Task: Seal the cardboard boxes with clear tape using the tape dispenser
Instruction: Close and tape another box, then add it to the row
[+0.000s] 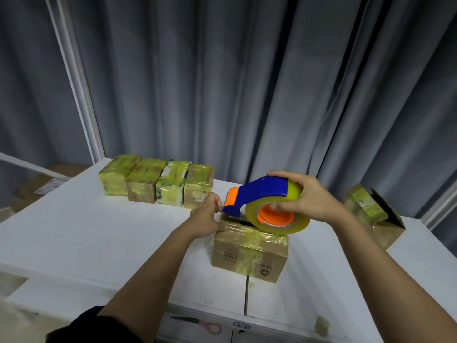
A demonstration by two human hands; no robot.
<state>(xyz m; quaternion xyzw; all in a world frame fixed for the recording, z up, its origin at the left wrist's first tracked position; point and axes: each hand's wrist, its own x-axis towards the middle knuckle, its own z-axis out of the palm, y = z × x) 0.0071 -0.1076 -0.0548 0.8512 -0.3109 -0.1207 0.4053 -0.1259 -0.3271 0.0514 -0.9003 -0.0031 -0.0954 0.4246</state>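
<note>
Box (249,253) under R hand's (309,201) tape dispenser (262,194), L hand (207,219) alongside.

Behind everything we see a grey curtain (247,82) hanging in deep vertical folds — it fills the whole backdrop. A white frame post (74,80) slants down at the far left, and a second white post (442,206) shows at the right edge. Below stands a white table (86,231), with a seam running through its near part. Light is dim and even — we find soft shadows between the curtain folds.
</note>
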